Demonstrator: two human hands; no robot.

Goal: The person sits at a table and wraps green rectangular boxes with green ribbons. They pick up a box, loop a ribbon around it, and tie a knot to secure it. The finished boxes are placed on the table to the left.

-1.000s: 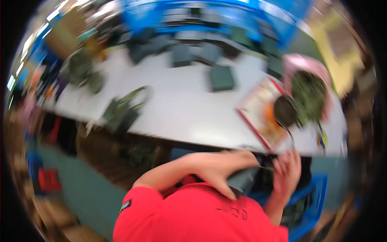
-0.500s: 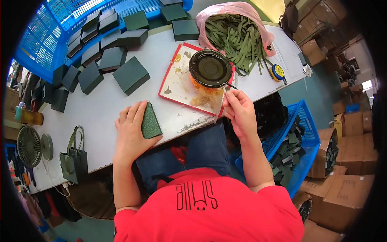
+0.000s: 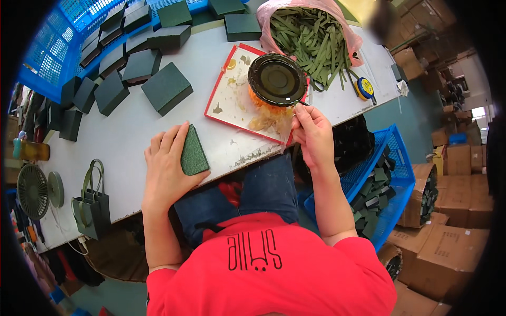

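My left hand (image 3: 166,163) is closed around a small dark green box (image 3: 194,151) with a textured surface, resting at the table's front edge. My right hand (image 3: 314,131) pinches a thin dark strip (image 3: 305,104) between thumb and forefinger; most of it is hidden by the fingers. Its tip lies close to the rim of a round, black-topped pot (image 3: 279,79); whether they touch I cannot tell. Orange and yellowish residue coats the pot's side. Beneath it is a white, red-edged tray (image 3: 221,110) with stains.
Several dark green boxes (image 3: 167,88) sit at the left, by a blue crate (image 3: 45,66). A pink bag (image 3: 266,26) of green ribbon strips (image 3: 311,45) and a tape measure (image 3: 363,88) are behind. Another blue crate (image 3: 403,163) stands right; a fan (image 3: 32,191) and small bag (image 3: 92,213) left.
The whole view has shifted slightly. Less of the dark strip shows beyond my right fingertips, which sit nearer the pot's rim. My left hand keeps its hold on the green box.
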